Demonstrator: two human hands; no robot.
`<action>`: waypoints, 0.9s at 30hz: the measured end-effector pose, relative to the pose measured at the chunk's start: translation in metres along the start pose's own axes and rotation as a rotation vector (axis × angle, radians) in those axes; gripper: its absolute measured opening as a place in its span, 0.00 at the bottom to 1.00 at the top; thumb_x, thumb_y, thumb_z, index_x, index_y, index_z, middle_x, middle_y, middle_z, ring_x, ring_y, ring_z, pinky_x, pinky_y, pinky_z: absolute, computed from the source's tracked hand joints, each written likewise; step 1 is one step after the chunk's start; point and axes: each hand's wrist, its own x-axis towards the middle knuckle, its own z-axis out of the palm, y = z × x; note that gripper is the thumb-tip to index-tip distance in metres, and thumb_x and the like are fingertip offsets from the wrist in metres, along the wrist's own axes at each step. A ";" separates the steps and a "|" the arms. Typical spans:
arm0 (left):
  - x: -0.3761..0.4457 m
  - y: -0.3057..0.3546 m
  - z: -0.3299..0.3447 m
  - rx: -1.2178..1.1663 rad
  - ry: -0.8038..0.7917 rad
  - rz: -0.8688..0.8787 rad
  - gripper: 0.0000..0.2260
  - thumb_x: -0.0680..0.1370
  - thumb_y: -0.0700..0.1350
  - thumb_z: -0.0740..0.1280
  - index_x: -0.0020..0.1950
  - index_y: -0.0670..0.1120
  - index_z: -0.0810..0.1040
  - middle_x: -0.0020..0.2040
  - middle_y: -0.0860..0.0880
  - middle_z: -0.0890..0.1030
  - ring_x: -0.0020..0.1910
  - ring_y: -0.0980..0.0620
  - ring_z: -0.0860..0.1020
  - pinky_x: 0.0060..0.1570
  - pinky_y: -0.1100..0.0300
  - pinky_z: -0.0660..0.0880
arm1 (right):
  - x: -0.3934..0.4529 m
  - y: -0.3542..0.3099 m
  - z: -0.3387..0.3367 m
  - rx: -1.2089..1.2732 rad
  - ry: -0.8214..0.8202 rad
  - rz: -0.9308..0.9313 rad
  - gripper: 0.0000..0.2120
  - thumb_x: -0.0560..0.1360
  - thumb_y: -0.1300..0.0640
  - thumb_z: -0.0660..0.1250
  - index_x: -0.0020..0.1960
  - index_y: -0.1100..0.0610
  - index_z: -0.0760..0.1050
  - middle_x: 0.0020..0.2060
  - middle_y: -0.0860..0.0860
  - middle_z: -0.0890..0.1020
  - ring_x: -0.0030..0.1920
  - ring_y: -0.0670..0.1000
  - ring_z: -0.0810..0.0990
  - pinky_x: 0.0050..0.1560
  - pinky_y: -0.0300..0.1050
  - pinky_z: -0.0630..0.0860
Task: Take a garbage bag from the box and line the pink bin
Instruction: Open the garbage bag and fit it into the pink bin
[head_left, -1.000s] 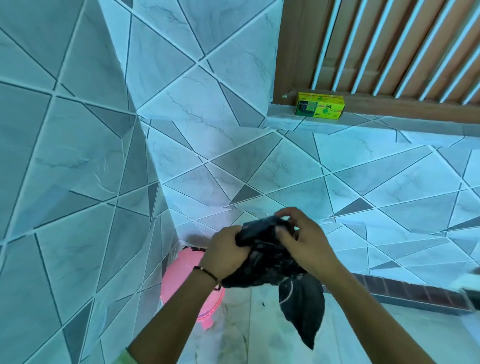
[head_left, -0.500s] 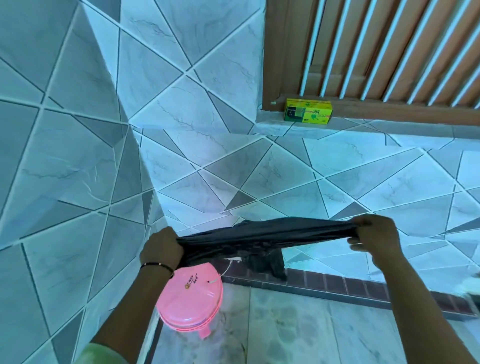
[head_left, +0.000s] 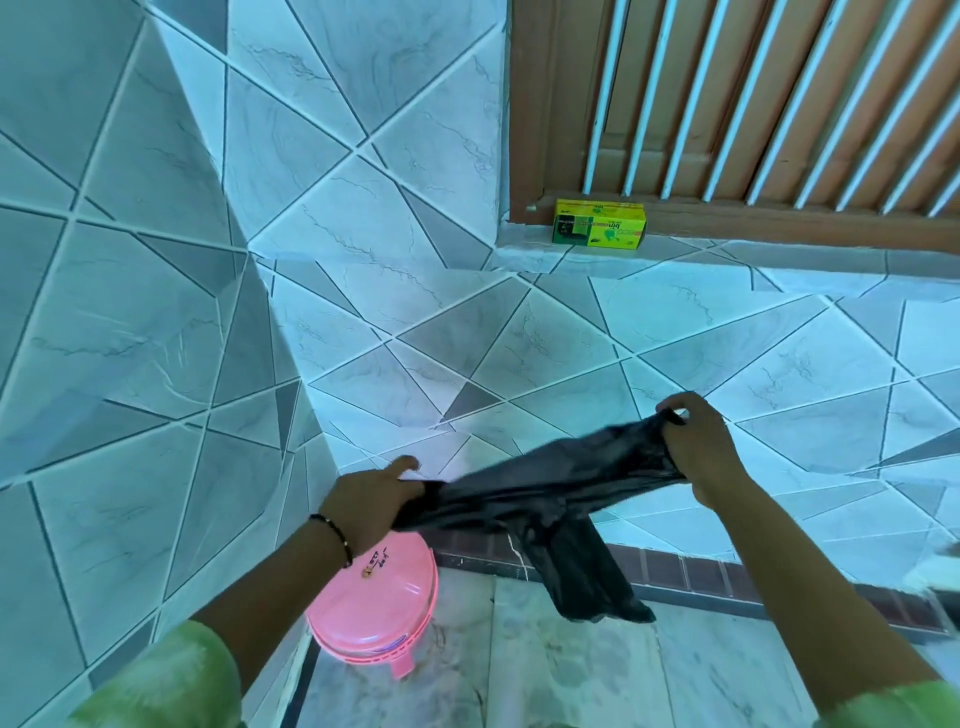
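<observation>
A black garbage bag hangs stretched between my two hands, with a loose end dangling below its middle. My left hand grips its left end, directly above the pink bin. My right hand pinches the right end, held higher. The pink bin stands on the floor in the corner with its lid shut. The yellow and green bag box sits on the tiled ledge under the window grille, far above both hands.
Tiled walls meet in a corner left of the bin. A dark brick strip runs along the wall's base. Pale marble floor spreads right of the bin. A wooden frame with white bars fills the upper right.
The bunched bag was pulled out into a long band between my hands. Since then my right hand has risen and the bag now slants up to the right.
</observation>
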 end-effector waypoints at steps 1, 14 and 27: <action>0.000 -0.008 0.000 -0.087 -0.048 -0.138 0.15 0.78 0.49 0.59 0.63 0.60 0.71 0.68 0.57 0.69 0.55 0.46 0.79 0.50 0.56 0.74 | -0.002 -0.001 -0.002 -0.049 -0.041 -0.063 0.10 0.74 0.65 0.58 0.51 0.54 0.73 0.43 0.57 0.77 0.37 0.56 0.73 0.33 0.45 0.67; -0.002 -0.009 -0.005 -0.166 0.019 -0.414 0.18 0.71 0.44 0.64 0.60 0.46 0.66 0.54 0.42 0.77 0.50 0.39 0.77 0.45 0.50 0.75 | -0.041 -0.016 0.000 0.141 -0.617 -0.257 0.09 0.77 0.68 0.60 0.51 0.55 0.69 0.32 0.53 0.79 0.29 0.51 0.74 0.27 0.38 0.67; 0.024 0.074 -0.017 -0.675 0.393 -0.311 0.16 0.69 0.45 0.55 0.50 0.46 0.79 0.44 0.43 0.84 0.46 0.42 0.80 0.44 0.60 0.72 | -0.051 -0.046 0.013 0.261 -0.741 -0.324 0.14 0.74 0.69 0.64 0.52 0.50 0.72 0.41 0.56 0.78 0.35 0.55 0.76 0.33 0.42 0.73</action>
